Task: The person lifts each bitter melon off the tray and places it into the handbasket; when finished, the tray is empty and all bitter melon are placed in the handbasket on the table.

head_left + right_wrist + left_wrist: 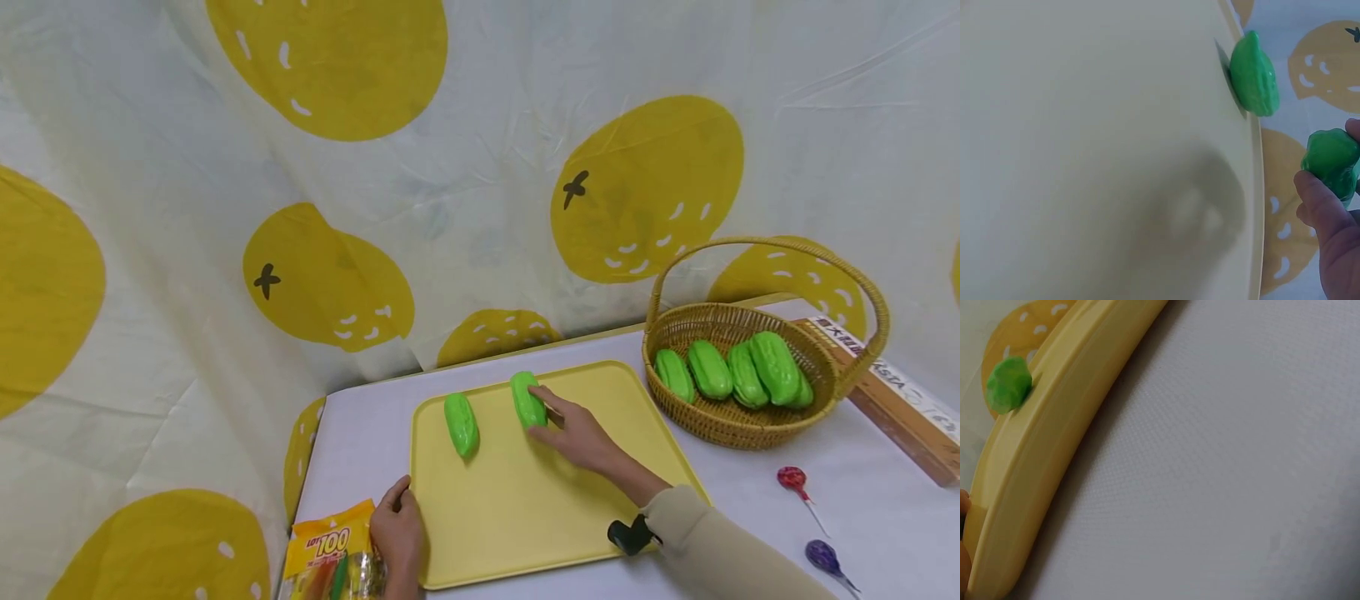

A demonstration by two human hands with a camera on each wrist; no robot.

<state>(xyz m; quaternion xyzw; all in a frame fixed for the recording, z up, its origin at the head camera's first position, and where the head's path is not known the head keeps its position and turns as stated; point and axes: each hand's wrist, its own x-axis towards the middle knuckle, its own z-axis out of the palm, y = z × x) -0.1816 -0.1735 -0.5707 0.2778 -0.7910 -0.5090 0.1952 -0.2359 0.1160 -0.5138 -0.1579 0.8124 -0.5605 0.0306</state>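
Note:
My right hand [573,433] pinches a glossy green, long, ridged vegetable [529,402] between thumb and fingers, over the back of the yellow tray [525,517]. In the right wrist view this green vegetable [1331,159] shows beyond the tray's rim, and the hand's shadow falls on the tray. A second green vegetable [461,425] lies on the tray to its left. My left hand [399,533] is beside the tray's left edge, its fingers loosely bent at the rim. Only its fingertips [964,503] appear in the left wrist view.
A wicker basket [738,429] with a tall handle holds several similar green vegetables at the right. Behind it lies a long brown box [892,408]. A red lollipop [792,477] and a purple lollipop [822,556] lie nearer. A yellow candy bag [330,558] sits by my left hand.

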